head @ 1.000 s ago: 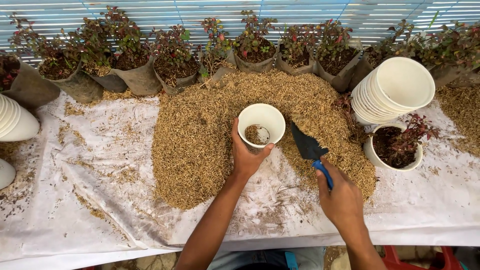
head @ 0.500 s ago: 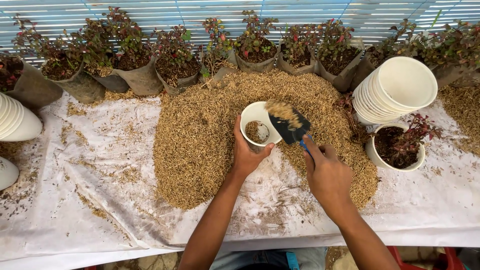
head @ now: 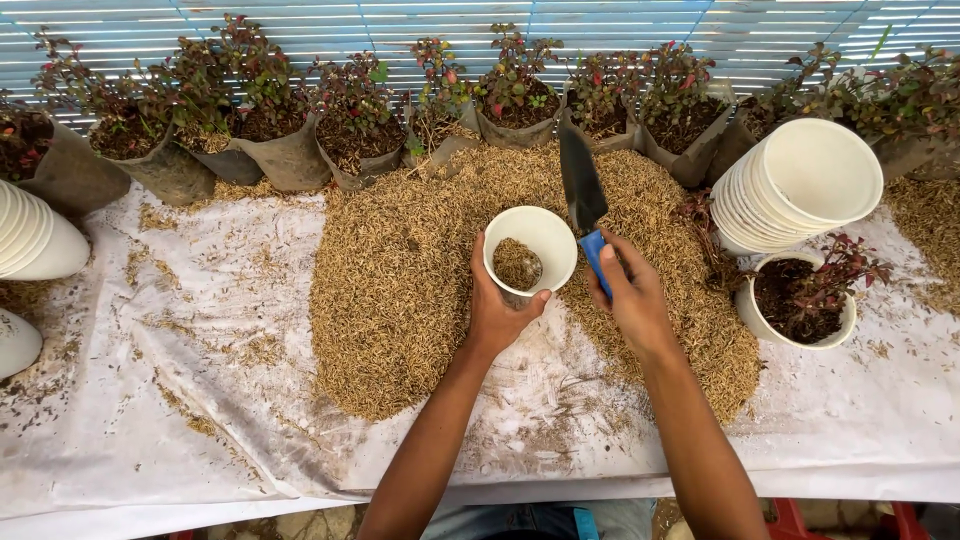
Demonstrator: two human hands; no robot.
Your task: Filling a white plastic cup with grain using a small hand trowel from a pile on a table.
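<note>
My left hand (head: 497,313) grips a small white pot (head: 530,250) from below, holding it over a big heap of brown husks (head: 410,280). Some husks lie in the pot's bottom. My right hand (head: 630,297) holds a small trowel (head: 582,192) by its blue handle, just right of the pot. The dark blade points up and away, and looks empty.
A row of small red-leaved plants in grey grow bags (head: 290,150) lines the far edge. A tipped stack of white pots (head: 800,185) lies at right, above a white pot with a planted seedling (head: 800,300). More white pots (head: 30,240) sit at left on the white sheet (head: 150,400).
The trowel carried husks over the pot half a second ago; now its blade is lifted upright beside the pot, and more husks lie in the pot.
</note>
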